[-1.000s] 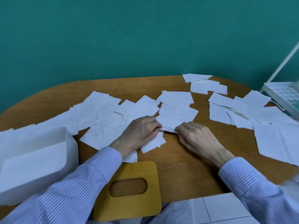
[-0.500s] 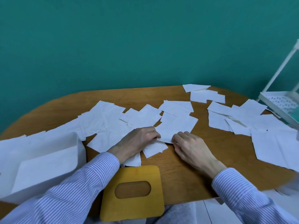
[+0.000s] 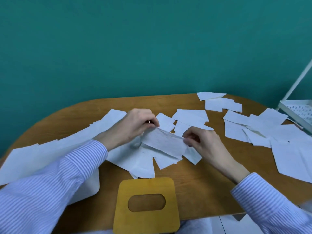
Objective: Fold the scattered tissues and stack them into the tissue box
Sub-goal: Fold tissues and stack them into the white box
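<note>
A white tissue point(image 3: 163, 144) is lifted off the wooden table point(image 3: 202, 179) between both hands. My left hand point(image 3: 133, 127) pinches its upper left corner and my right hand point(image 3: 204, 146) pinches its right edge, with the lower half hanging folded toward the table. Several more white tissues point(image 3: 190, 116) lie scattered flat across the table. The white tissue box point(image 3: 89, 184) stands at the near left, mostly hidden behind my left sleeve. Its yellow wooden lid point(image 3: 146, 203) with an oval slot lies at the near edge.
More tissues point(image 3: 287, 149) cover the right side of the table up to its edge. A white perforated shelf rack point(image 3: 298, 110) stands just beyond the table's right end. A teal wall rises behind the table.
Both hands have risen off the table, lifting one tissue by its edges. The view has tilted up, so the table sits lower in the picture.
</note>
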Tool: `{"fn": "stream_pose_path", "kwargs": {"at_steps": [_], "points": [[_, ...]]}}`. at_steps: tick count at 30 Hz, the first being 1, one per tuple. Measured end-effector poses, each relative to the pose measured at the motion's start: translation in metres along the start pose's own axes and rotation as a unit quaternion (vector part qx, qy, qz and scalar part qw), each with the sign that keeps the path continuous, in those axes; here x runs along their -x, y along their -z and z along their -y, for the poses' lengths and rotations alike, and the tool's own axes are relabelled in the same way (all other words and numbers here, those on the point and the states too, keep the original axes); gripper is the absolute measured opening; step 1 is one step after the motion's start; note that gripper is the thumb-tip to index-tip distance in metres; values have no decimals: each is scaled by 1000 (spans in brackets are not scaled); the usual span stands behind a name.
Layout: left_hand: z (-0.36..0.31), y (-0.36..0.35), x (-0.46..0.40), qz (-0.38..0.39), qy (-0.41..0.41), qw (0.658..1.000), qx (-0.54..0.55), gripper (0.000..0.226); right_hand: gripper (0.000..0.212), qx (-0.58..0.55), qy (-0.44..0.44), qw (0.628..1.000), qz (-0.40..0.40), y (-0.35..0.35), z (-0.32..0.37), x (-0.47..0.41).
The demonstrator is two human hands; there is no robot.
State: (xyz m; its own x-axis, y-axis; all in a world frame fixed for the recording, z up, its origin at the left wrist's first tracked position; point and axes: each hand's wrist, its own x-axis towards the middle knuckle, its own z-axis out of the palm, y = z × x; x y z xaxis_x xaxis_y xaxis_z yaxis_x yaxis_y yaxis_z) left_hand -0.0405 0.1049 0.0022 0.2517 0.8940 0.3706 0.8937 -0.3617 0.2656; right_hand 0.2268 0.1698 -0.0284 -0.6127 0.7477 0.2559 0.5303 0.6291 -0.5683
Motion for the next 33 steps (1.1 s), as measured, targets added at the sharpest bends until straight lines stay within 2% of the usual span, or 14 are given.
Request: {"fn": "stream_pose_path", "kwargs": {"at_steps": [3, 6, 10, 14, 18, 26, 30, 33], "points": [[30, 11, -22, 36, 50, 998, -6, 12, 9, -101, -51, 993, 21, -8, 1, -30], [64, 10, -44, 85, 99, 991, -16, 15, 8, -148, -94, 984, 39, -27, -1, -63], [104, -13, -60, 132, 137, 982, -12, 17, 12, -142, -145, 978, 53, -57, -9, -95], [127, -39, -68, 138, 158, 978, 4, 18, 18, -108, -180, 976, 56, -76, -18, -109], [139, -57, -72, 139, 158, 978, 3, 18, 18, -74, -178, 980, 40, -89, -26, -114], [155, -69, -66, 129, 149, 980, 26, 14, 20, 0, -155, 986, 57, -107, -34, -122], [160, -74, -63, 153, 132, 979, 37, 10, 23, 44, -125, 990, 47, -112, -35, -118], [163, -73, -58, 172, 126, 977, 14, 20, 23, 91, -90, 991, 27, -115, -35, -117]]}}
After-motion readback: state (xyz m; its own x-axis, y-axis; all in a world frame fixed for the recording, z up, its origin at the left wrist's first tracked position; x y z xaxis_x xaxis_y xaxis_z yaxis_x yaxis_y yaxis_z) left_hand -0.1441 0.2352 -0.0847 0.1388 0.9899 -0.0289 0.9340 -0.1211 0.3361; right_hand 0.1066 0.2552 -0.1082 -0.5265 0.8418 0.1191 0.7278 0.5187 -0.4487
